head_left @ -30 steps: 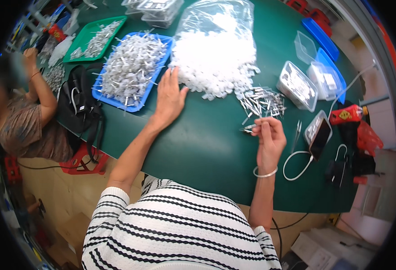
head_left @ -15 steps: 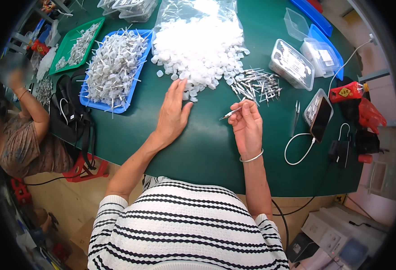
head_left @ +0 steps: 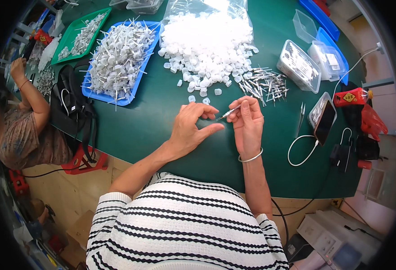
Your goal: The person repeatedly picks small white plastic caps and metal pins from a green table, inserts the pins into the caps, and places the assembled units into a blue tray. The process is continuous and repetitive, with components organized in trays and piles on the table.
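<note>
Green table (head_left: 216, 167), with white caps (head_left: 207, 49) heaped ahead and metal rods (head_left: 270, 85) scattered right of them. From my remote view, the right hand (head_left: 248, 127) pinches one rod (head_left: 228, 113), its long axis slanting down-left across the gap toward the left hand (head_left: 189, 129). The left thumb and fingers stand parted about its tip; I cannot tell whether they touch. One loose cap (head_left: 205, 101) lies just beyond the left fingers.

A phone (head_left: 325, 119) with a white cable (head_left: 289, 151) lies near a red bottle (head_left: 350, 97) and red bag (head_left: 372, 123); leftward, a black backpack (head_left: 65, 100) sits near a red stool (head_left: 90, 164).
</note>
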Motion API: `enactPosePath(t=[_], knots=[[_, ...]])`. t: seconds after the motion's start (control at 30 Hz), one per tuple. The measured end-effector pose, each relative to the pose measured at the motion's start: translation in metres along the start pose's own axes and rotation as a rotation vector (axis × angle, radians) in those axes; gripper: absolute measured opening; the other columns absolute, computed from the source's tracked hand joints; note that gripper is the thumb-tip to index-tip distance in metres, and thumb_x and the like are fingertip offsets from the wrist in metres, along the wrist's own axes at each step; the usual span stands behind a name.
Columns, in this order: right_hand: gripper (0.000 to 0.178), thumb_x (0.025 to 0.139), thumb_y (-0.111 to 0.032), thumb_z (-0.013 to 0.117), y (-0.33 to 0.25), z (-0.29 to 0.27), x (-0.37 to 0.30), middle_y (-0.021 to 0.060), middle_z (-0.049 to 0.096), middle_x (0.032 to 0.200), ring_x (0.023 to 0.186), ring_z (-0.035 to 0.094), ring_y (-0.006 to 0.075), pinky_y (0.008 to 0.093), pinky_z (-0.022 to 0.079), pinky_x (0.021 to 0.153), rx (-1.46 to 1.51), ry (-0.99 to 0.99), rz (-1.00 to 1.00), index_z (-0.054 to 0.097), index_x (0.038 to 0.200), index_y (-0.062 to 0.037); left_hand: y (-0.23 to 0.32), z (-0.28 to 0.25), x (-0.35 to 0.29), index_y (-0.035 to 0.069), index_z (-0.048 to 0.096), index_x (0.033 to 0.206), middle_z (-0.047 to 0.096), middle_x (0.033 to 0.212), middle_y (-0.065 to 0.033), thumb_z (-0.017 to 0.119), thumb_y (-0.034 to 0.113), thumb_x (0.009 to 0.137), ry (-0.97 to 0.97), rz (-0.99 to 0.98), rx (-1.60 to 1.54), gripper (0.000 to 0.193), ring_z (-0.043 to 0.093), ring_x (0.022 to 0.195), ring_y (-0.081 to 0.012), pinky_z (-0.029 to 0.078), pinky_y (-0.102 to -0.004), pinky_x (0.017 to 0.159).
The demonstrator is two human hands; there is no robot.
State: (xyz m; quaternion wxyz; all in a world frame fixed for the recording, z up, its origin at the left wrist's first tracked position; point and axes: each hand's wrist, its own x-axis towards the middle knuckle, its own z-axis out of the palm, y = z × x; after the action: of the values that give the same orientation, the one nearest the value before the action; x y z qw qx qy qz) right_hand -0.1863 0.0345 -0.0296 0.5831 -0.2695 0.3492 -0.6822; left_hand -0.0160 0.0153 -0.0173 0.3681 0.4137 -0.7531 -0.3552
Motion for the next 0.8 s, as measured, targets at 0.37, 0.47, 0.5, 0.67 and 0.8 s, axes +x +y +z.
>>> enactPosePath(t=[0.37,0.47,0.5,0.67,0.8], knots=[[0.019,0.093,-0.004,0.059,-0.005,0.005,-0.009,0.0118,0.065,0.1,0.081,0.062,0.0118,0.0252,0.052,0.073,-0.128,-0.095,0.012,0.06,0.11,0.0023,-0.012,0.001,0.001,0.003,0.064,0.091,0.063,0.081,-0.0006,0.065,0.016,0.091,-0.182,-0.405,-0.679,0.013,0.054,0.07,-0.0041,0.042,-0.0182,0.06],[0.017,0.09,0.0,0.06,-0.002,-0.002,-0.011,0.0124,0.066,0.101,0.083,0.063,0.0129,0.0249,0.052,0.075,-0.235,-0.168,0.046,0.062,0.106,0.0054,-0.009,-0.004,0.0,0.003,0.064,0.089,0.063,0.08,-0.0008,0.065,0.015,0.09,-0.214,-0.43,-0.715,0.013,0.053,0.065,-0.0041,0.042,-0.0185,0.056],[0.015,0.09,0.0,0.061,0.0,-0.004,-0.011,0.0125,0.066,0.101,0.083,0.063,0.0131,0.025,0.053,0.075,-0.242,-0.178,0.038,0.063,0.104,0.0062,-0.008,-0.007,0.0,0.003,0.065,0.089,0.063,0.079,-0.0007,0.065,0.015,0.09,-0.23,-0.447,-0.738,0.012,0.053,0.064,-0.0042,0.042,-0.0187,0.055],[0.013,0.09,-0.003,0.062,-0.011,-0.006,-0.009,0.0125,0.067,0.097,0.081,0.064,0.0137,0.026,0.054,0.073,-0.292,-0.143,-0.037,0.065,0.1,0.0059,-0.031,-0.04,0.005,0.003,0.067,0.091,0.064,0.076,-0.0013,0.065,0.011,0.089,-0.053,-0.431,-0.429,0.008,0.052,0.059,-0.0045,0.043,-0.0202,0.05],[0.018,0.092,-0.009,0.062,-0.01,-0.006,-0.006,0.0121,0.067,0.099,0.083,0.065,0.0146,0.0267,0.054,0.076,-0.303,-0.045,0.027,0.065,0.103,0.0045,-0.04,-0.044,0.012,0.005,0.068,0.096,0.064,0.081,-0.0027,0.069,0.005,0.083,0.08,-0.015,0.131,0.013,0.055,0.062,-0.0096,0.045,-0.0247,0.054]])
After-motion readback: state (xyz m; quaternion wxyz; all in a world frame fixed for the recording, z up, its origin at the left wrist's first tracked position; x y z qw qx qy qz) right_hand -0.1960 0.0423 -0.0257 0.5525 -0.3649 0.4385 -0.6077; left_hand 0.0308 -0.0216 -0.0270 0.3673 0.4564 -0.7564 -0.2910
